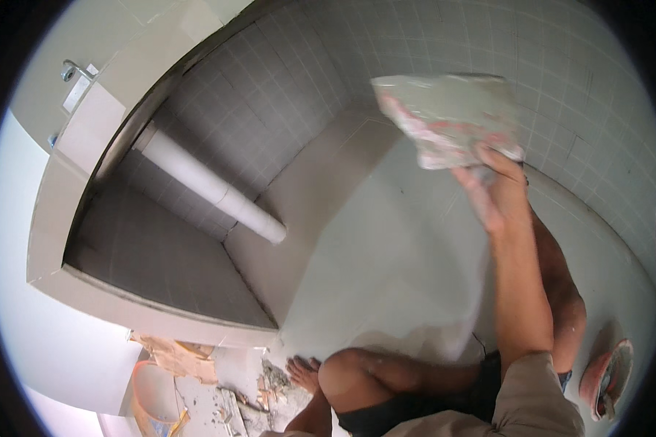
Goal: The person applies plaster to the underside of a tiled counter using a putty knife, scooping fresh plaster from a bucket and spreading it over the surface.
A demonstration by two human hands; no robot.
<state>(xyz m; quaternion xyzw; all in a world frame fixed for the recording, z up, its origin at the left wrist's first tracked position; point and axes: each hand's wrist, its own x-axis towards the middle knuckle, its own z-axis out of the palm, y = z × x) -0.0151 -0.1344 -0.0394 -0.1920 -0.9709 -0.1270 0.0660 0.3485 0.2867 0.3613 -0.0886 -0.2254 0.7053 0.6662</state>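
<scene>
My right hand, closed, holds up a flat, floppy plastic-looking bag by its lower right corner. The bag is pale green and whitish with pink-red patches, slightly blurred by motion. Its contents, if any, do not show. It hangs in front of the tiled wall, above the smooth grey-green floor. My left hand is not in view. Below, my bent knee and bare foot show at the floor's near edge.
A tile-edged recess with a white pipe lies left, with a chrome tap beyond. An orange-rimmed bucket, cardboard and rubble sit lower left. A red bowl rests lower right.
</scene>
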